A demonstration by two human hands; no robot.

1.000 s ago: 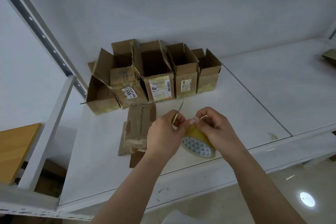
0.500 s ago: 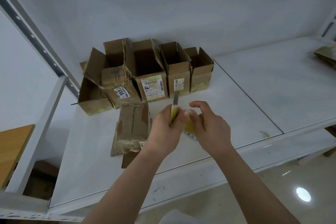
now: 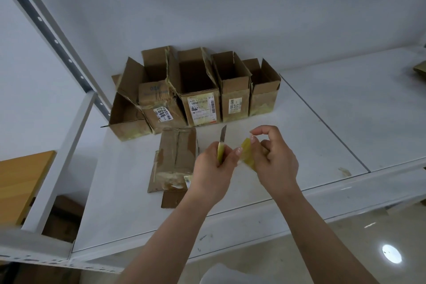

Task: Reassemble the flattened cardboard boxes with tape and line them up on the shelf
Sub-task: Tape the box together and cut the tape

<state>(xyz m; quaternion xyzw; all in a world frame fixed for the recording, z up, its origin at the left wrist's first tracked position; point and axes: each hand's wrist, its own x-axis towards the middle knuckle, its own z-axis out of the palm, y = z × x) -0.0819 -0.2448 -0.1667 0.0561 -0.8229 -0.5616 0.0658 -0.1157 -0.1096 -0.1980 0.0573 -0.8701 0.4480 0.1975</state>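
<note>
Above the white shelf, my left hand grips a yellow utility knife with its blade pointing up. My right hand holds a yellowish tape roll, seen edge-on, with the thumb and forefinger raised above it. My left thumb touches the tape. A flattened cardboard box lies on the shelf just left of my hands. Several reassembled open boxes stand in a row against the back wall.
A grey perforated upright and a white post bound the shelf on the left, with a wooden board beyond. Another cardboard piece lies at the far right edge. A seam divides the shelf panels.
The tape roll has turned from showing its patterned face to edge-on. My hands have drawn slightly apart and the knife blade now stands more upright.
</note>
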